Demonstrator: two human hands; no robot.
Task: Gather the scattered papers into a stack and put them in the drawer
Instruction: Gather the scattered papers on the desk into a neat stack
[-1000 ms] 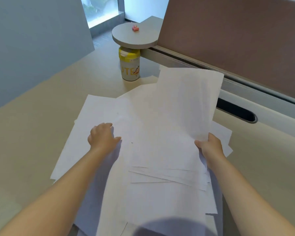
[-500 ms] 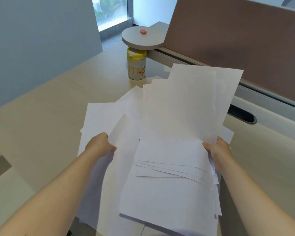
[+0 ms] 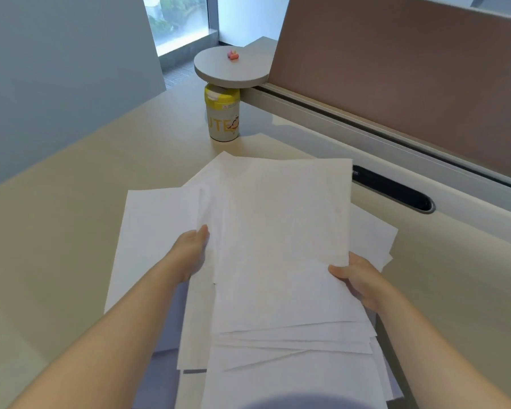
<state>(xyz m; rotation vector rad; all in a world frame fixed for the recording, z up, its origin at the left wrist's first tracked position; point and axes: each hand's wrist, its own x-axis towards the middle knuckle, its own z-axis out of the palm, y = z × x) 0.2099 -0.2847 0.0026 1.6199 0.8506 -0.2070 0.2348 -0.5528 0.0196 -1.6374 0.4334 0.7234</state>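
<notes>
Both hands grip the loose sheaf of white paper sheets over the beige tabletop: left hand and right hand should square its fanned edges; stray sheets lie underneath.

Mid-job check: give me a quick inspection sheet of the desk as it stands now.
Surface: beige desk, papers over its middle.
Job's things: white papers in a loose, uneven pile; a few sheets lie flat beneath. No drawer in view.
Clutter: yellow-lidded bottle under a round shelf with a small pink object.
Hands: left hand and right hand grip the pile's sides.
Cables: nothing seen; cable slot only.
Surroundings: brown partition, window.
</notes>
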